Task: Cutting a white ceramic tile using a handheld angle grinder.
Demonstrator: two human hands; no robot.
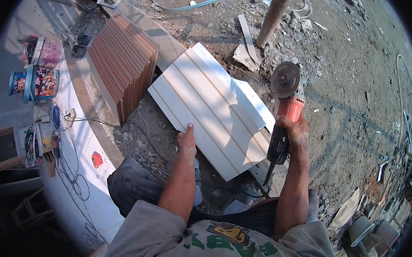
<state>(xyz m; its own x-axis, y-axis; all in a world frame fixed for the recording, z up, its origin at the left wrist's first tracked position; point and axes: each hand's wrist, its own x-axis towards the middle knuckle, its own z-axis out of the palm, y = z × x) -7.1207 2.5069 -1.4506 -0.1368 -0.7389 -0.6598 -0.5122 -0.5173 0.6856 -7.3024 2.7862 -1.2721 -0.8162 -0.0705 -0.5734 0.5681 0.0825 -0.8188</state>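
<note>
My right hand (299, 130) grasps the grinder (291, 107), right of the striped panel (206, 110), which lies beside the tile stack (125, 58). My left hand (186, 140) touches the panel's near edge, grip unclear. Poorly braced, the panel could shift and jam the disc (286, 78).

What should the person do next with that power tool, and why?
Probably bring the grinder a little left, toward the striped slab. The right hand holds it with its disc apart from the slab, off to the right, while the left hand holds the slab's near edge, thumb on top, which may help steady it.
</note>
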